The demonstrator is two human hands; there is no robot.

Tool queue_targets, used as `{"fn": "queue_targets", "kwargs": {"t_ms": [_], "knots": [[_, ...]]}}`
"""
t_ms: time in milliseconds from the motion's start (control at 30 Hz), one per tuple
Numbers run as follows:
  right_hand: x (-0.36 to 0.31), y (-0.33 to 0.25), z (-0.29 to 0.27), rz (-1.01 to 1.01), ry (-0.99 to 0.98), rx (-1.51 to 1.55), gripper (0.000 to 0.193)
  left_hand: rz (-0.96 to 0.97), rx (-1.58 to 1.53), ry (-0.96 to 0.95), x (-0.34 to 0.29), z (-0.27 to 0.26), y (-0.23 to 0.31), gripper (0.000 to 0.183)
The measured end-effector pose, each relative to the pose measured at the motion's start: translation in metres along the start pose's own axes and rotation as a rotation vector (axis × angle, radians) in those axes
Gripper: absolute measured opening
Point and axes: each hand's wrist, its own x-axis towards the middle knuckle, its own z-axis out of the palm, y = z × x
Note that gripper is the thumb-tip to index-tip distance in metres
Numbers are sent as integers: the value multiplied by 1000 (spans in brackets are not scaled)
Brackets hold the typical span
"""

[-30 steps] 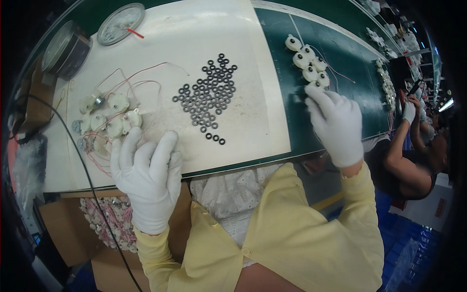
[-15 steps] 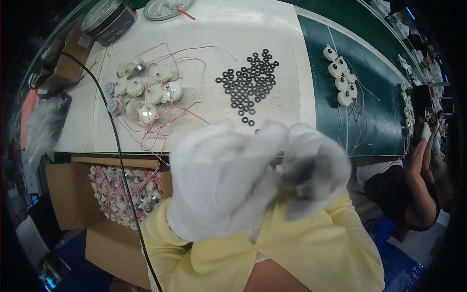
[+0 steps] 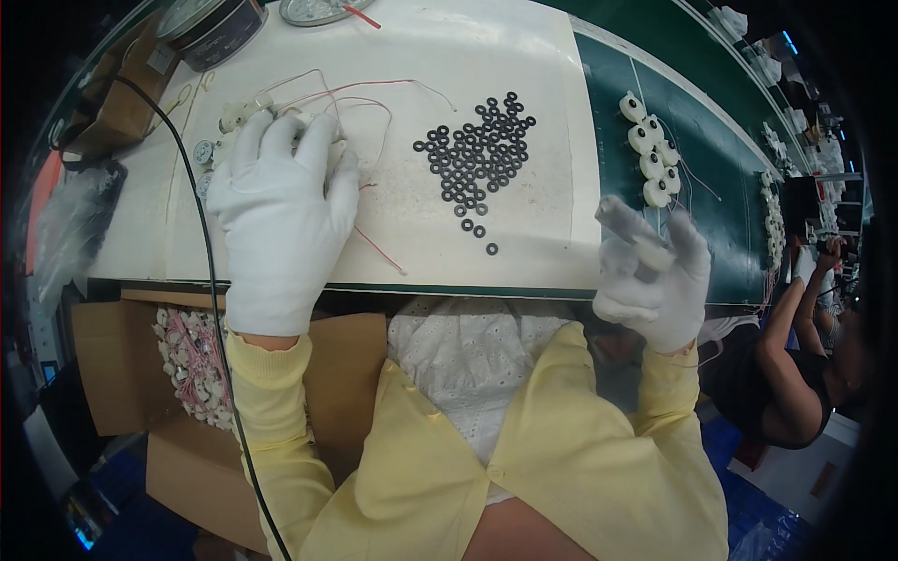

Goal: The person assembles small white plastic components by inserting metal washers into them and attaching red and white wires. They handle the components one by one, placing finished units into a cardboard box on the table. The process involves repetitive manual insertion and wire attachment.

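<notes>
My left hand [image 3: 281, 201], in a white glove, lies palm down over the cluster of small white motors [image 3: 234, 116]. Its fingers are spread and touch the motors, most of which it hides. Pink and white wires trail out from under it. Above the border between white sheet and green mat, my gloved right hand [image 3: 669, 290] has its fingers bent around a pale, rounded small motor [image 3: 617, 259], slightly blurred. Black rubber rings [image 3: 477, 154] lie loose in a patch between my hands. Past my right hand, several white motors with black centres [image 3: 652, 165] stand grouped on the green mat.
A cardboard box [image 3: 346, 374] below the table edge holds many wired motors. A black cable [image 3: 217, 271] hangs across my left side. A round tin [image 3: 213, 33] and small carton [image 3: 122, 112] stand far left. A person [image 3: 786, 365] works at far right.
My hands, together before my chest half a second ago, have parted. The left has moved left onto the motor cluster; the right has moved right toward the green mat with the small motor.
</notes>
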Motion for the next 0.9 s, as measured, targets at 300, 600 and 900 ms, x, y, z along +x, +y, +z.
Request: {"fn": "queue_targets", "kwargs": {"t_ms": [300,600,900], "knots": [[9,-7,7,-326,332,-1552,37,23,-30,-35,6,-2,-7,20],[43,-4,1,-886,138,-2576,15,128,-42,110,1,21,13,25],[46,8,-8,-782,158,-2565,23,41,38,71,-17,1,19,42]]}}
